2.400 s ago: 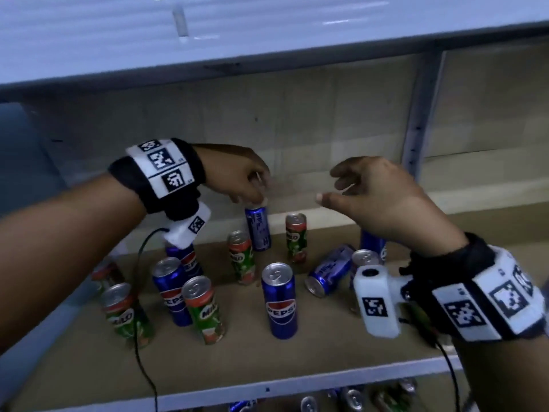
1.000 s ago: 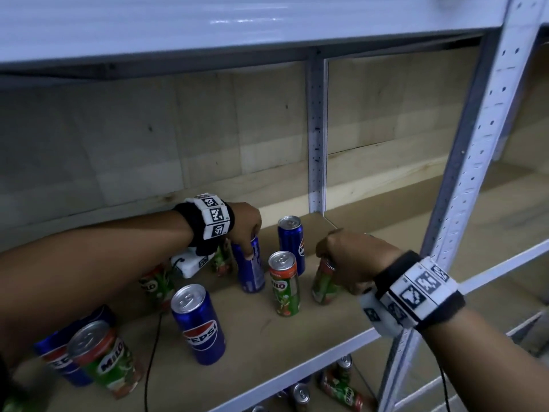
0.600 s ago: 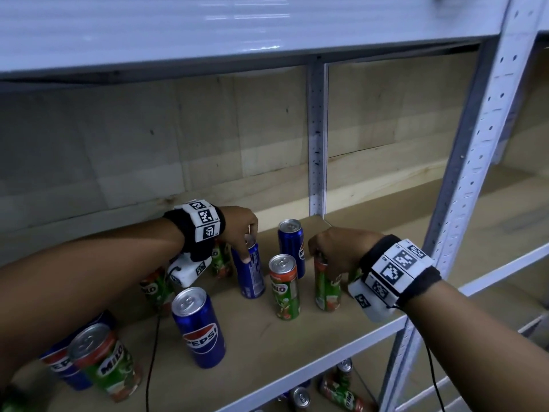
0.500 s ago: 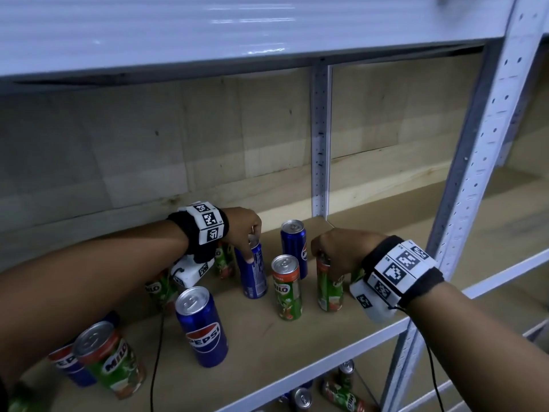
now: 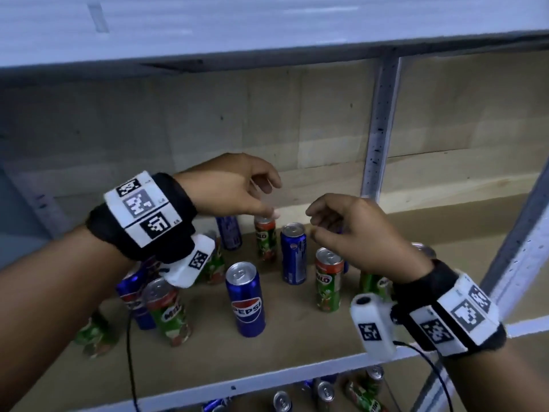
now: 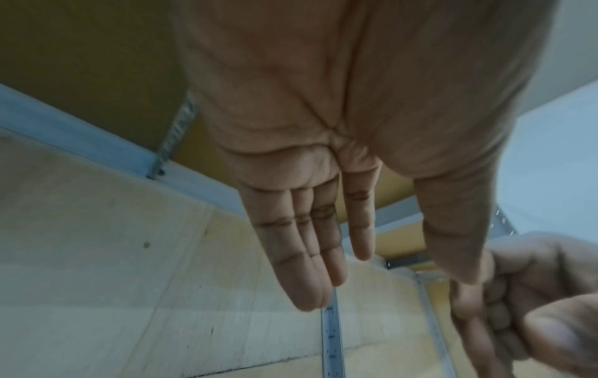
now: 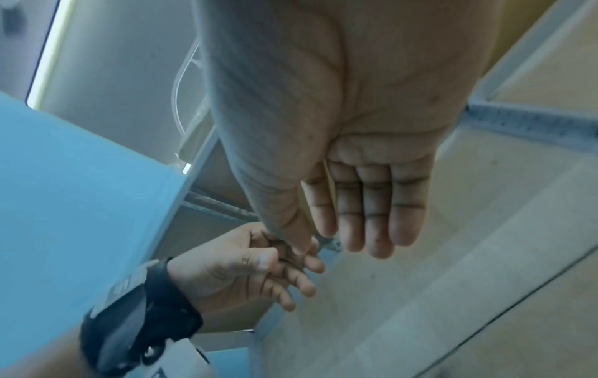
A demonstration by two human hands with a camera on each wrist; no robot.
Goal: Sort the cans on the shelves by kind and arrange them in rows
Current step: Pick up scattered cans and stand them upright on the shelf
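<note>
On the main shelf (image 5: pixel 297 346), four blue Pepsi cans show: (image 5: pixel 245 298), (image 5: pixel 293 254), (image 5: pixel 228 233), (image 5: pixel 133 295). Six green Milo cans show: (image 5: pixel 327 283), (image 5: pixel 265 239), (image 5: pixel 169 313), (image 5: pixel 214 266), (image 5: pixel 375 285), (image 5: pixel 92 334). One more top (image 5: pixel 423 250) is unclear. On the lower shelf, at least five cans (image 5: pixel 282 401) show, partly hidden. Two hands: left hand (image 5: pixel 231 185), right hand (image 5: pixel 356 230).

shelving frame, back panels and a cable

a pale wooden back wall (image 5: pixel 267 123) made of joined panels stands behind the shelf space. a grey perforated metal upright (image 5: pixel 380 126) runs down in front of it, right of centre; a second upright (image 5: pixel 525 233) leans across the right edge. a thin black cable (image 5: pixel 129 346) hangs down at lower left.
</note>
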